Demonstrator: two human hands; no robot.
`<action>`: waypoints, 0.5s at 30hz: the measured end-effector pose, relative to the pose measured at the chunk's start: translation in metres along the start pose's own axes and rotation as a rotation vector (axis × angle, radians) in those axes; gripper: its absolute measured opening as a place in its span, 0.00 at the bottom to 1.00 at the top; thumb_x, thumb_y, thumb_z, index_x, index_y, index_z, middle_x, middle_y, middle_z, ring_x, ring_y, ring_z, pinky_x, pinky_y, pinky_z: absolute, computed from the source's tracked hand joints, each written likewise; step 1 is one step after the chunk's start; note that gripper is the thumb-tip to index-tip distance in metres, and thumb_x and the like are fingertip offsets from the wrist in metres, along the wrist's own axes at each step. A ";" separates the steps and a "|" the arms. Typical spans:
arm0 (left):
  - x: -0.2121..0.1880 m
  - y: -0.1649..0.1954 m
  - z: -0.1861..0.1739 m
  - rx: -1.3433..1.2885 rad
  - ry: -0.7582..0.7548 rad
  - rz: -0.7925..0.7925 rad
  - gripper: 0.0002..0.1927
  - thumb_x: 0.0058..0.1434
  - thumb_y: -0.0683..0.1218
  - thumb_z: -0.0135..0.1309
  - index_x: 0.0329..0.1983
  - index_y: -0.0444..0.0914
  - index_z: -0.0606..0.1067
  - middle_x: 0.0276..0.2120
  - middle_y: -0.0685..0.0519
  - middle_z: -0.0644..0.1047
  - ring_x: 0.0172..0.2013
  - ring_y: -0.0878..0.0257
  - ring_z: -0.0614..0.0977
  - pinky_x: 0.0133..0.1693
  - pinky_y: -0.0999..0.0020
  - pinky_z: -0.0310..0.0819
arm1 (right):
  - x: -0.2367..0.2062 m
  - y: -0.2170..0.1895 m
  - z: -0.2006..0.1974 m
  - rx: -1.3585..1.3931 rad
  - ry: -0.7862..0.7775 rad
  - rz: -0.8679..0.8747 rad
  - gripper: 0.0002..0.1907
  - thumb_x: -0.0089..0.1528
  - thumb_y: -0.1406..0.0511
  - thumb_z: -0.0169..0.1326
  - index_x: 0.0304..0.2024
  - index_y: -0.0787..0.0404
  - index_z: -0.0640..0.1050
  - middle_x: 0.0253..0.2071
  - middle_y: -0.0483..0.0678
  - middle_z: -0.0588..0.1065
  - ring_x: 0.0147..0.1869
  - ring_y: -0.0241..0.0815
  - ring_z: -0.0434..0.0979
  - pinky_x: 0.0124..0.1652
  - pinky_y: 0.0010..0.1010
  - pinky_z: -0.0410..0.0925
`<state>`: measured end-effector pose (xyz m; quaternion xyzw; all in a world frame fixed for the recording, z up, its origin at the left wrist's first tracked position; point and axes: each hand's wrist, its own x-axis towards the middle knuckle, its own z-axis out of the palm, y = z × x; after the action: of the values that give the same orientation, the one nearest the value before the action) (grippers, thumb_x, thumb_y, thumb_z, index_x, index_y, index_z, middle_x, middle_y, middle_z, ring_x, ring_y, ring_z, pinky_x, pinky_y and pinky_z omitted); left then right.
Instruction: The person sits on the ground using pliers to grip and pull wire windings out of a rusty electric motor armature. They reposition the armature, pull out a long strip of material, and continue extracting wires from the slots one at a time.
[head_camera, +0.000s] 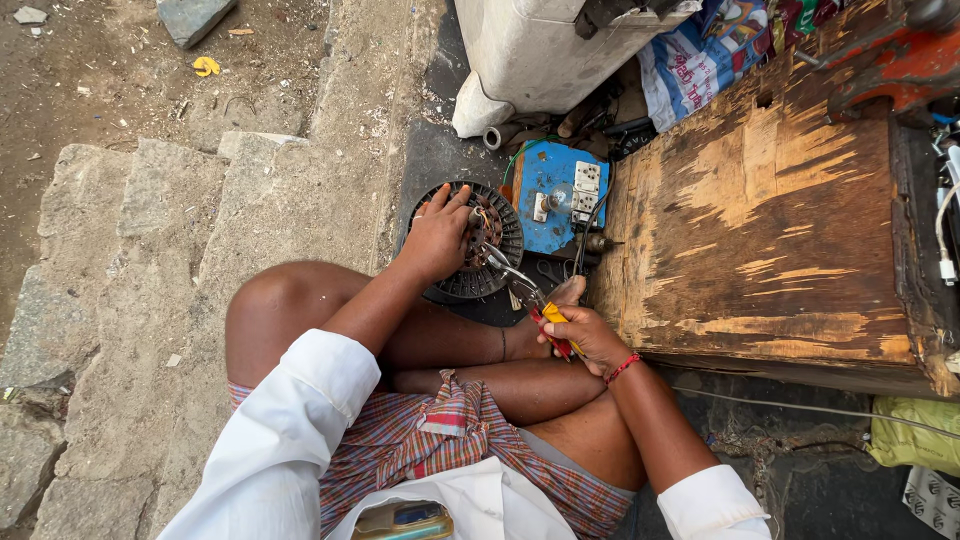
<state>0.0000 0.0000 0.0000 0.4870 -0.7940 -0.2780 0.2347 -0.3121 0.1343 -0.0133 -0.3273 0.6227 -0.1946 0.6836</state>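
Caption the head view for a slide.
Left hand steadies a round motor winding while right hand works pliers into it.
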 end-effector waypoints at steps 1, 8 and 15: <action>-0.001 0.000 0.001 0.007 -0.008 -0.003 0.14 0.61 0.41 0.54 0.50 0.35 0.75 0.72 0.43 0.62 0.71 0.36 0.58 0.66 0.35 0.53 | -0.002 -0.002 0.001 0.004 0.001 0.006 0.16 0.59 0.64 0.59 0.49 0.63 0.80 0.38 0.47 0.80 0.38 0.33 0.79 0.33 0.27 0.71; 0.002 0.000 0.001 0.035 -0.038 -0.020 0.14 0.62 0.40 0.51 0.51 0.32 0.73 0.72 0.41 0.61 0.71 0.36 0.57 0.65 0.34 0.53 | -0.006 -0.025 -0.009 -0.115 0.050 0.065 0.15 0.60 0.63 0.62 0.46 0.67 0.81 0.33 0.49 0.81 0.32 0.33 0.77 0.31 0.26 0.70; 0.004 0.003 -0.005 0.046 -0.021 -0.020 0.16 0.61 0.41 0.53 0.52 0.32 0.73 0.71 0.41 0.62 0.71 0.36 0.58 0.64 0.34 0.55 | 0.000 -0.018 -0.008 -0.180 0.090 0.006 0.14 0.60 0.64 0.61 0.46 0.66 0.82 0.33 0.48 0.81 0.32 0.33 0.76 0.32 0.24 0.70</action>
<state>-0.0001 -0.0035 0.0058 0.4975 -0.7977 -0.2669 0.2122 -0.3177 0.1197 -0.0005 -0.3766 0.6688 -0.1504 0.6232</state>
